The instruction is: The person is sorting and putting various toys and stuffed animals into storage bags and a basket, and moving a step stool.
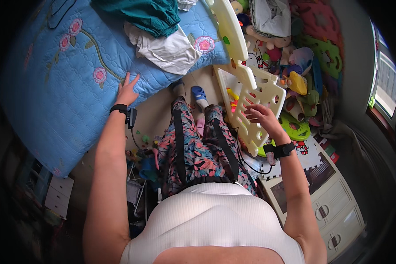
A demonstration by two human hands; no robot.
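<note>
My left hand (pixel 127 93) is at the edge of a blue quilted bedspread (pixel 82 92) with embroidered pink flowers, its fingers spread and nothing held. Whether it presses on the cloth or hovers just over it, I cannot tell. My right hand (pixel 263 119) is over a cream plastic play-fence panel (pixel 265 94), fingers apart and slightly bent, holding nothing that shows. On the bed, beyond my left hand, lies a crumpled white garment (pixel 171 52). A dark green garment (pixel 148 16) partly covers it.
Another cream fence panel (pixel 232 29) stands against the bed's right side. Soft toys and a yellow toy (pixel 297 83) are heaped behind the fence. A cream cabinet (pixel 336 198) is at the lower right, a white drawer unit (pixel 58 198) at the lower left. Small toys litter the floor (pixel 142 122).
</note>
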